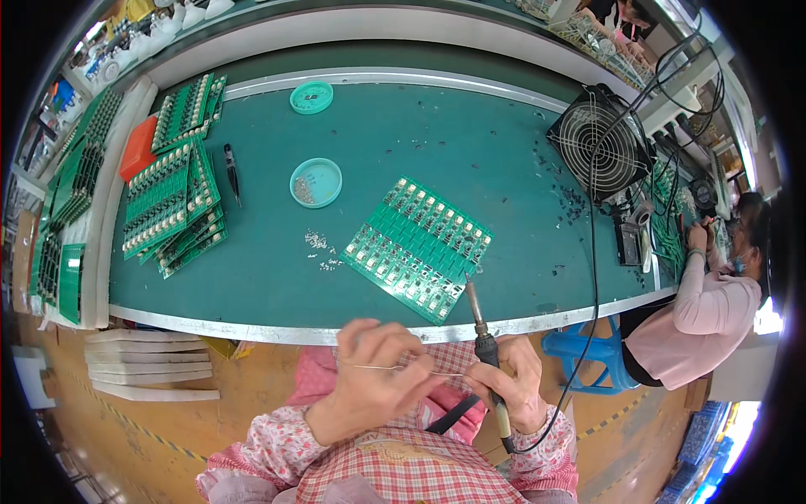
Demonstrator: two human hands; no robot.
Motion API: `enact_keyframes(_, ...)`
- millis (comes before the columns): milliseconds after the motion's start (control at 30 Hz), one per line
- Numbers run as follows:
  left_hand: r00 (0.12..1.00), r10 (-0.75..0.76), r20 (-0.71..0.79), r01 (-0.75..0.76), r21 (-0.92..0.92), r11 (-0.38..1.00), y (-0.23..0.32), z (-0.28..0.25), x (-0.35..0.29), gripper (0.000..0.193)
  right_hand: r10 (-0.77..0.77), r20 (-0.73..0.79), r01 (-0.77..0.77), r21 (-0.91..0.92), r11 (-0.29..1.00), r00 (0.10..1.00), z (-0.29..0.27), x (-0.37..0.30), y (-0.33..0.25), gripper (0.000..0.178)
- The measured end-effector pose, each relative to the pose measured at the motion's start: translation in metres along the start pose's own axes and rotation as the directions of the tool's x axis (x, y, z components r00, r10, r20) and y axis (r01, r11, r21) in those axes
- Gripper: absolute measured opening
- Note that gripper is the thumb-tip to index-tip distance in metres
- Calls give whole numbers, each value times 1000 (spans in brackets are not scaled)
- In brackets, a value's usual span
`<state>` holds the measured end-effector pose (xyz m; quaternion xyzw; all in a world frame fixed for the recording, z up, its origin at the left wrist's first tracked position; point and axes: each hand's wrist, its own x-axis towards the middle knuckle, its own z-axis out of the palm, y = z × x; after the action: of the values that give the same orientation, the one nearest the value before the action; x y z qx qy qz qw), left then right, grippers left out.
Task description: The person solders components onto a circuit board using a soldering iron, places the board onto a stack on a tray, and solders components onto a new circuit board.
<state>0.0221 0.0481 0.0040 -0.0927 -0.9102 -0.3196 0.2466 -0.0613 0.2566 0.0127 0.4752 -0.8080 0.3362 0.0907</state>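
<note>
Hands meet just below the near metal edge of the green-topped bench (504, 143), over the person's lap. The right hand (514, 378) has its grip clenched around the black-handled soldering iron (485, 344), whose metal tip points up toward the bench edge and whose cord trails down past the wrist. The left hand (374, 374) pinches a thin strand of silvery solder wire (395, 367) that runs across to the right hand's fingers. Beyond the iron's tip, a green rectangular panel of circuit boards (418, 248) lies tilted on the bench. Further left sit a round teal dish of small parts (316, 182), scattered loose metal bits (323, 250) and a stack of green circuit boards (172, 202). A black wire-guarded fan (600, 143) stands at the right.
</note>
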Motion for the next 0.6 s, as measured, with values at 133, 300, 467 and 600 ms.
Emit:
enact_keyframes(133, 999, -38, 4, 38, 29, 999, -9, -9, -9, 19, 62, -39, -60, 38, 997, 997, -3, 8, 3, 29)
enact_keyframes(300, 986, -143, -88, 144, 7, 990, -21, -9, -2, 16, 94, -201, -76, 95, 993, 975, 2, 14, -4, 30)
enact_keyframes(467, 981, -145, -127, 146, -7, 989, -26, -1, 3, 15, 146, -224, -81, 274, 958, 964, 5, 18, -13, 19)
enact_keyframes(600, 981, -157, -114, 159, 2, 987, -27, 2, 4, 16, 59, -188, -14, 232, 973, 980, 8, 29, -14, 17)
